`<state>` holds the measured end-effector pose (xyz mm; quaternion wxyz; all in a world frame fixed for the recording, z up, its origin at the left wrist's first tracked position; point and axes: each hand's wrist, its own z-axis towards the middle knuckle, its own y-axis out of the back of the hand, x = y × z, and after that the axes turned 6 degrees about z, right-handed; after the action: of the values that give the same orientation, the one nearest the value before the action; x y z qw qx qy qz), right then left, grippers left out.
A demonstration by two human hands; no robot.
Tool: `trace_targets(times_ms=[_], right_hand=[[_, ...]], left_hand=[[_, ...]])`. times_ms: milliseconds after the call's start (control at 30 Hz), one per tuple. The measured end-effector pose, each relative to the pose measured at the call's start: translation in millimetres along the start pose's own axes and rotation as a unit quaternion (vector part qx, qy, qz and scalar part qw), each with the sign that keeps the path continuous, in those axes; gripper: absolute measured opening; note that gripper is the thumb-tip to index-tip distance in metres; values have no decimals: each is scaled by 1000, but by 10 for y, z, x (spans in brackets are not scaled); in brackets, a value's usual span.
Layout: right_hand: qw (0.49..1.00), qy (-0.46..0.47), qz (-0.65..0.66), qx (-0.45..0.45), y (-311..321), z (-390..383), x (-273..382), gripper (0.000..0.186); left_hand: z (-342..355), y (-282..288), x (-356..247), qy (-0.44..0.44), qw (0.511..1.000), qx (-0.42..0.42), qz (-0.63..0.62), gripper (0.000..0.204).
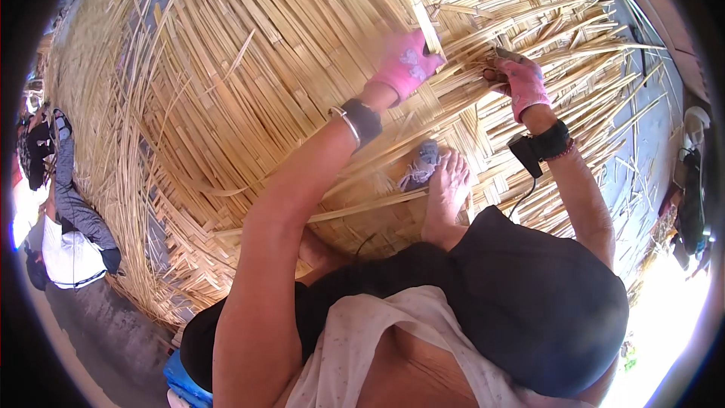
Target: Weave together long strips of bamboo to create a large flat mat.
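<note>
Nearest the camera are the person's own lap and bent knees, in dark trousers (529, 302) and a pale top (377, 347), with a scrap of blue cloth (181, 381) at the near left edge. Just beyond the knees a bare foot (447, 189) presses flat on the woven bamboo mat (249, 91), and a small grey-and-white rag (420, 168) lies touching the foot's left side. A thin dark cable (522, 200) runs from the right wrist down toward the lap.

Farther out, both forearms reach over the mat. The left hand (406, 64), in a pink glove, is closed around a flat bamboo strip (419, 7) that stands up and leans away to the far side; a dark wristband and a metal bangle sit on that wrist. Just to the right, the right hand (517, 83), also in a pink glove, is curled tight with its fingertips pinching the loose strip ends at the weave's edge; whether it grips a tool as well cannot be told. A black strap with a small dark box circles that wrist.

The mat spreads wide to the left and far side, its plaited centre under the hands and long unwoven strips fanning out over the grey ground (642, 181). At the far left another person (72, 242) crouches by the mat's edge.
</note>
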<state>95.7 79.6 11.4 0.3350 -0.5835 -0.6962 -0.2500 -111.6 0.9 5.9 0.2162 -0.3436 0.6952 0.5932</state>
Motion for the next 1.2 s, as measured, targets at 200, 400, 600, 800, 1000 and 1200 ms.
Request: trace_targets(times_ms=[200, 400, 600, 800, 1000, 1200], right_hand=[[982, -30, 124, 140, -19, 31, 48, 23], [963, 147, -52, 220, -396, -232, 125, 32], [924, 156, -183, 298, -739, 103, 369, 40], [954, 101, -130, 251, -599, 82, 315, 24], [966, 160, -46, 196, -303, -316, 214, 28], [923, 270, -112, 252, -432, -349, 245, 21]], left_hand=[[-188, -110, 32, 62, 956, -24, -286, 34], [-201, -349, -53, 12, 996, -82, -23, 48], [-211, -340, -13, 50, 993, -66, -88, 24], [-325, -225, -12, 109, 936, -89, -323, 17], [-100, -150, -145, 138, 831, -8, -539, 22], [-53, 70, 24, 110, 866, -109, -475, 24]])
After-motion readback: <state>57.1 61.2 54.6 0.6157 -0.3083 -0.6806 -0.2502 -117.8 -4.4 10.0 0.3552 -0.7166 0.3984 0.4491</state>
